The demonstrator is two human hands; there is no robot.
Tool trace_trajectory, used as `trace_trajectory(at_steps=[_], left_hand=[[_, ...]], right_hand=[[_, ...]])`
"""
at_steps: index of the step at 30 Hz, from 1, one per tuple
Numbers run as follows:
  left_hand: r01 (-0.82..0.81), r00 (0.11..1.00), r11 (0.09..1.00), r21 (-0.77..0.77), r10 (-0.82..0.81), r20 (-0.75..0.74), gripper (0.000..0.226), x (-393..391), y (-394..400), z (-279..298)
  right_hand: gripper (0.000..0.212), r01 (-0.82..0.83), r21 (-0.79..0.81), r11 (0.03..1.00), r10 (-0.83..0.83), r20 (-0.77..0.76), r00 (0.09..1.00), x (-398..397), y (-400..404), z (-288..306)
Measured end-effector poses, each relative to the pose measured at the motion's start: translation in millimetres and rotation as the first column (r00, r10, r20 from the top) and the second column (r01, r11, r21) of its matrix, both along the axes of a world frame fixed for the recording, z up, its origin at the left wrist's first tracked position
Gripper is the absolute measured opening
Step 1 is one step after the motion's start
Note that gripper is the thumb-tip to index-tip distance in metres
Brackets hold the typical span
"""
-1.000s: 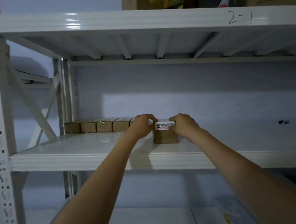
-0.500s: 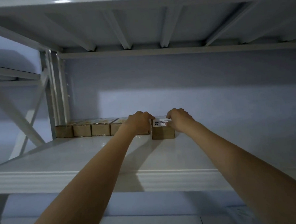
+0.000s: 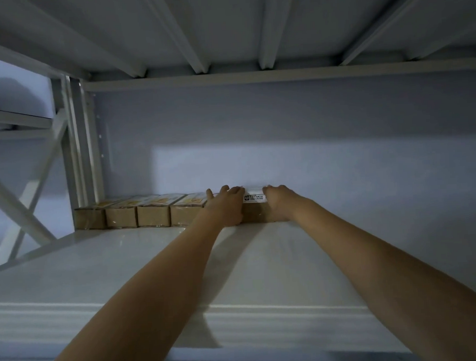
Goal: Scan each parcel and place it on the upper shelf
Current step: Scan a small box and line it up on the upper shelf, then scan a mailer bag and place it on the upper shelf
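both your hands grip the small brown cardboard parcel with a white label [image 3: 255, 207] at the far edge of the white metal shelf [image 3: 125, 269], against the back wall. your left hand [image 3: 225, 206] clasps its left side, your right hand [image 3: 279, 204] its right side, fingers curled over the top. it sits just right of the row of four brown cardboard boxes [image 3: 139, 215], your left hand between them.

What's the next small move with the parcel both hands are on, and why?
Probably let go and draw both hands back. The parcel already sits on the shelf at the back wall, at the right end of the row of parcels, label facing out. The left hand and right hand flank it, so little seems left to push.
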State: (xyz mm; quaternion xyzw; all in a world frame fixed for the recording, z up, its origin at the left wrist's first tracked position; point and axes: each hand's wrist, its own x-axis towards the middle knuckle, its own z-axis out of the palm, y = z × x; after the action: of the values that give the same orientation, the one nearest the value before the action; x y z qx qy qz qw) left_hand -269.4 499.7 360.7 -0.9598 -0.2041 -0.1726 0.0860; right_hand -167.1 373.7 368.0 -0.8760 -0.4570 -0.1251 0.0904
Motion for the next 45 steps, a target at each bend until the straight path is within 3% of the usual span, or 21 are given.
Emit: trace_trajectory(at_steps=[2,5,9,15,18,21,26,33,39,41,45], left_hand=[[0.009,0.999,0.999,0.038,-0.010,0.041,0.060,3.5,5.4,-0.1],[0.000,1.000,0.998,-0.058,0.001,0.031,0.046,3.6,9.4,-2.6],[-0.011,0.999,0.997,-0.080,0.008,-0.031,0.062,0.3,3.7,-7.4],[-0.021,1.000,0.995,-0.094,0.022,0.010,0.068,-6.7,-12.5,-4.8],[-0.006,0.996,0.989,-0.145,0.019,0.089,0.072,-12.1,-29.3,8.4],[0.055,0.994,0.987,-0.149,-0.040,0.099,0.058,-13.3,-59.9,20.5],[0.263,0.963,0.924,-0.276,-0.233,0.137,0.060,-16.4,-138.9,7.8],[0.462,0.886,0.827,-0.320,-0.443,0.134,0.062,-10.1,-308.6,-9.5],[0.702,0.708,0.599,-0.385,-0.644,0.289,0.054,5.1,-478.1,-34.9],[0.734,0.674,0.550,-0.398,-0.664,0.324,0.049,10.8,-520.1,-55.7],[0.691,0.697,0.531,-0.490,-0.671,0.255,0.031,29.8,-571.2,-107.3]], right_hand=[[0.055,-0.025,0.039,0.999,0.027,-0.041,0.999,5.8,2.9,-5.9],[0.067,-0.022,0.069,0.997,0.026,-0.061,0.998,8.2,5.1,-10.2],[0.087,0.005,0.014,1.000,-0.004,-0.093,0.996,4.9,5.2,-20.0],[0.086,0.027,0.093,0.995,-0.022,-0.061,0.998,-11.2,-7.9,-15.5],[0.071,0.041,0.162,0.986,-0.027,-0.092,0.995,-23.8,-21.7,-4.2],[0.056,0.091,0.194,0.977,-0.066,-0.130,0.989,-31.7,-50.8,-1.5],[0.065,0.203,0.179,0.963,-0.176,-0.156,0.972,-44.8,-138.0,-14.5],[0.059,0.302,0.284,0.910,-0.267,-0.156,0.951,-60.7,-327.5,-42.9],[0.059,0.454,0.349,0.820,-0.404,-0.209,0.890,-58.7,-499.5,-74.8],[0.058,0.511,0.342,0.789,-0.447,-0.251,0.858,-53.0,-542.4,-90.5],[0.045,0.604,0.282,0.746,-0.511,-0.340,0.790,-34.3,-603.5,-128.8]])
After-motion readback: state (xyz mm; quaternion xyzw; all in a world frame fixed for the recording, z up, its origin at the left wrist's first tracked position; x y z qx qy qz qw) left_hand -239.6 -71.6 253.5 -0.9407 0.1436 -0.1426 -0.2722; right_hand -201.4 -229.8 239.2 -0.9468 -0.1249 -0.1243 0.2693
